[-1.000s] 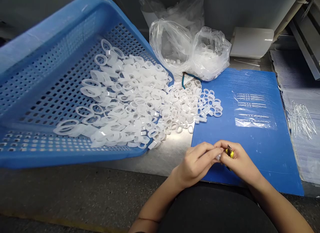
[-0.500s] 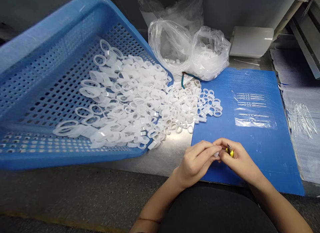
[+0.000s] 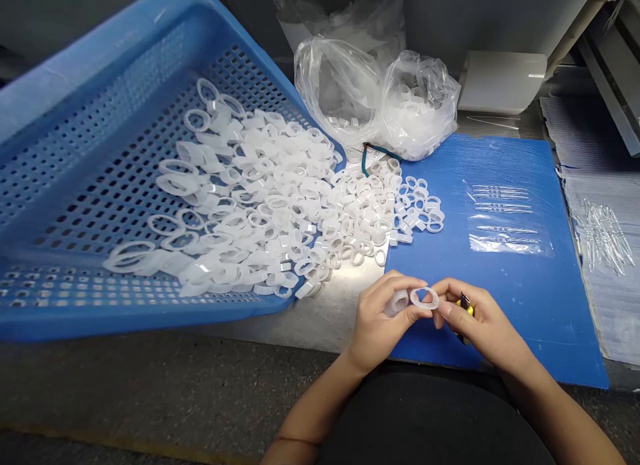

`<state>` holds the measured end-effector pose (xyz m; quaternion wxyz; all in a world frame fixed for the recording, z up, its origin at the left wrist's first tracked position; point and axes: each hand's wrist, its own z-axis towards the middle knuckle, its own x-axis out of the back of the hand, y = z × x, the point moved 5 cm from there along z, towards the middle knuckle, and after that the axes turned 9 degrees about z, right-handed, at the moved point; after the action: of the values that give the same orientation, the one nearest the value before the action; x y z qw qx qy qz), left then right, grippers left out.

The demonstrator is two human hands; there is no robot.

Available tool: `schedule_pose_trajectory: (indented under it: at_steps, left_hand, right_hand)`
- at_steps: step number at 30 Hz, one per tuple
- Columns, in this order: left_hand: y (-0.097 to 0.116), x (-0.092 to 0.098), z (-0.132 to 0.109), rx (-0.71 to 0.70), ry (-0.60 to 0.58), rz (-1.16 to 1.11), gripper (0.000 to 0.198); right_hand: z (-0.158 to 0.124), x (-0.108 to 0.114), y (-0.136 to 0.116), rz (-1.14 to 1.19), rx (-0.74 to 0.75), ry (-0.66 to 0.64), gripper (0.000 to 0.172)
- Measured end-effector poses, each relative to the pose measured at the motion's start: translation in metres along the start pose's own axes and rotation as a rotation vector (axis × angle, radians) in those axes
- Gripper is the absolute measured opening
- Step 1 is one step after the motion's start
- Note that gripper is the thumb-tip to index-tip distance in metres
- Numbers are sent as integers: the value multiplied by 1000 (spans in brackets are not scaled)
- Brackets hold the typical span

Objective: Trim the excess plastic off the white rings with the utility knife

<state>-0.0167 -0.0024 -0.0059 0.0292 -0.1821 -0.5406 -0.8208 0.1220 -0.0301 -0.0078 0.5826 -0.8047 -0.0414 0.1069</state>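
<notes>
Work scene, head-mounted view. A blue perforated plastic basket (image 3: 110, 45) lies tilted on a steel counter (image 3: 340, 312), with a mass of translucent white rings (image 3: 260, 192) spread across its floor and spilling onto the counter and a blue plastic sheet (image 3: 540, 318). Behind them sit clear plastic bags (image 3: 420, 105) holding more rings. On the sheet, a clear sleeve (image 3: 505, 218) contains slender transparent pieces. More such pieces (image 3: 605, 235) lie together on a pale sheet to the right. A teal cord (image 3: 367, 160) rests by the bags, beside a small white label (image 3: 357, 152) whose print is too small to read. Over the blue sheet's near edge, the left hand (image 3: 380, 318) has a closed grip on a wide translucent band (image 3: 397, 302) and a thin translucent ring (image 3: 424, 297). The right hand (image 3: 485, 322) has a closed grip on a small yellow-and-black tool (image 3: 465, 312), its fingers (image 3: 450, 288) just beside the ring.
</notes>
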Motion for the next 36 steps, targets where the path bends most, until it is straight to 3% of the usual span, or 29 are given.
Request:
schedule_pose_trajectory:
  at_steps: [7, 16, 25, 31, 36]
  left_hand:
    - [0, 0, -1, -77, 0, 31, 18]
    - [8, 3, -2, -154, 8, 162, 20]
    - [13, 2, -1, -210, -14, 181, 18]
    - [4, 1, 0, -63, -62, 78, 17]
    - [-18, -7, -5, 355, -137, -150, 38]
  right_hand:
    - [-2, 1, -1, -16, 11, 33, 21]
    - [2, -1, 17, 272, -97, -75, 29]
    - [3, -2, 20, 331, -137, -66, 25]
    - [4, 0, 19, 256, -83, -12, 34]
    - [1, 2, 5, 63, 96, 134, 26]
